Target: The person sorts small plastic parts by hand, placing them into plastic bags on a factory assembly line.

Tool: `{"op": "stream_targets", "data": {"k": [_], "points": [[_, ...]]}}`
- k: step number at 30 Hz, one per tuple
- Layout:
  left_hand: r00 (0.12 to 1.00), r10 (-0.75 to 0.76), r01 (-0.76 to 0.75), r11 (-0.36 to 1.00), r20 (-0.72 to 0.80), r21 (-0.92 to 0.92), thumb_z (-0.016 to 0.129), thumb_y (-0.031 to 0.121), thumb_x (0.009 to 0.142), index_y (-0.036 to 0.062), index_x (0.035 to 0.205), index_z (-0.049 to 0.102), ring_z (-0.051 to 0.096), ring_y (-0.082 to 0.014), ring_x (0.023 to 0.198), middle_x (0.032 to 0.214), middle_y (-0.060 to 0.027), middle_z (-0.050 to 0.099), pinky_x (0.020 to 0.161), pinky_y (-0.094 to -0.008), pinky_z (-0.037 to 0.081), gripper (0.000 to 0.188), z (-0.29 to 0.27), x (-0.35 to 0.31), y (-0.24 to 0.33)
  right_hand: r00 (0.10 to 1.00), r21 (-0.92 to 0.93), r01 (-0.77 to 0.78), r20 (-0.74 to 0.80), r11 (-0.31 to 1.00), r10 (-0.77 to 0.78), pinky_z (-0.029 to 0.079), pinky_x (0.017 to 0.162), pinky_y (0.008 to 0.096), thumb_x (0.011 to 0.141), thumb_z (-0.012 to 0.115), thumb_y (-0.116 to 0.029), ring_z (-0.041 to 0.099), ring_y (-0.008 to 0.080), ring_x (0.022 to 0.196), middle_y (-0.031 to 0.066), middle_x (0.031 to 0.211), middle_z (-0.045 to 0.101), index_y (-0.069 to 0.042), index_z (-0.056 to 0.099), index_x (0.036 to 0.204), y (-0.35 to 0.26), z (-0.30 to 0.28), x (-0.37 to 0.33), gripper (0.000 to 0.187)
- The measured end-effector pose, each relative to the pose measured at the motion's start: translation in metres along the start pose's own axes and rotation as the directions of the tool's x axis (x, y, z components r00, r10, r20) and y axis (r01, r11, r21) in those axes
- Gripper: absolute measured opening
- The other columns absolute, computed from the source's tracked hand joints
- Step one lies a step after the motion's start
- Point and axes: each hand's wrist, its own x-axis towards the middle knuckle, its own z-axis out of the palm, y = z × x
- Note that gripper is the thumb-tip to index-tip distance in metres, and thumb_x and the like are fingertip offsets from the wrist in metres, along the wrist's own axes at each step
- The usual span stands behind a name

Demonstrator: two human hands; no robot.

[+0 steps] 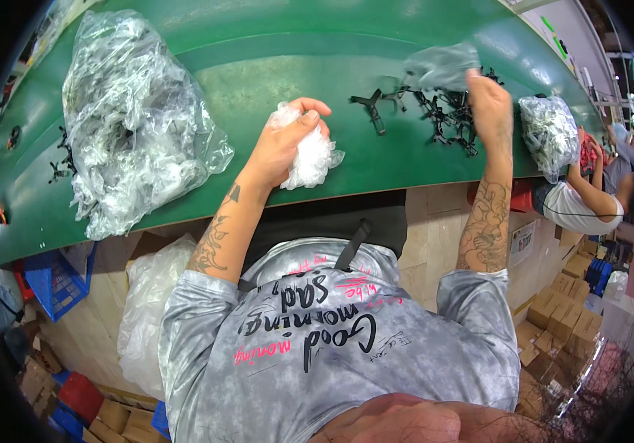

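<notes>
My left hand (286, 144) is closed round a wad of crumpled clear plastic bags (311, 156) above the green table (250, 85). Over to the right, my right hand (488, 103) pinches a clear plastic bag (446, 66), which is smeared by motion. Black branched plastic parts (446, 118) lie in a loose pile beneath and beside that hand. One black three-armed part (370, 109) sits apart at the pile's left, with another blurred one near it.
A large clear bag full of crumpled plastic (128, 125) covers the table's left side. Another filled bag (548, 133) stands at the right, near a person in a white sleeve (579, 209). Cardboard boxes (564, 314) and a blue crate (58, 284) are on the floor.
</notes>
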Motion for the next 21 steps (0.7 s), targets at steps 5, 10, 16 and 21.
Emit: {"op": "stream_targets", "data": {"k": [5,10,16,21], "points": [[1.000,0.012,-0.012,1.000,-0.013,0.019,0.065,0.033,0.102,0.0046,0.120,0.057,0.063,-0.0140,0.077,0.084,-0.0050,0.065,0.065,-0.0283,0.052,0.035,-0.004,-0.001,-0.001,0.989,0.237,0.028,-0.150,0.971,0.008,0.033,0.055,0.0277,0.101,0.064,-0.020,0.039,0.0050,0.064,-0.0074,0.067,0.047,0.000,0.060,0.074,0.001,-0.028,0.007,0.034],[0.987,0.115,-0.110,0.993,0.114,-0.047,0.074,0.033,0.095,0.0026,0.133,0.052,0.064,-0.0125,0.079,0.088,-0.0033,0.066,0.068,-0.0286,0.054,0.053,-0.010,-0.006,0.003,0.914,0.305,0.364,0.066,0.880,-0.401,0.039,0.054,0.0287,0.094,0.071,-0.012,0.049,0.0095,0.060,0.0029,0.069,0.058,0.001,0.057,0.073,-0.041,0.035,-0.051,0.028],[0.978,0.178,-0.185,0.981,0.110,0.055,0.080,0.032,0.092,0.0033,0.123,0.062,0.061,-0.0097,0.093,0.101,-0.0009,0.065,0.080,-0.0287,0.054,0.046,-0.006,0.003,-0.009,0.802,0.253,0.541,0.131,0.802,-0.582,0.047,0.059,0.0325,0.091,0.072,-0.006,0.059,0.0216,0.066,0.0116,0.078,0.064,0.001,0.062,0.081,-0.084,0.127,-0.110,0.017],[0.961,0.245,-0.182,0.910,-0.127,0.373,0.076,0.017,0.092,0.0037,0.113,0.064,0.064,-0.0103,0.089,0.103,-0.0046,0.069,0.079,-0.0283,0.055,0.027,-0.017,-0.058,0.030,0.832,0.504,0.386,0.171,0.772,-0.528,0.050,0.067,0.0341,0.096,0.065,-0.009,0.063,0.0247,0.074,0.0150,0.087,0.067,0.003,0.067,0.091,-0.076,0.135,-0.116,0.013]]}}
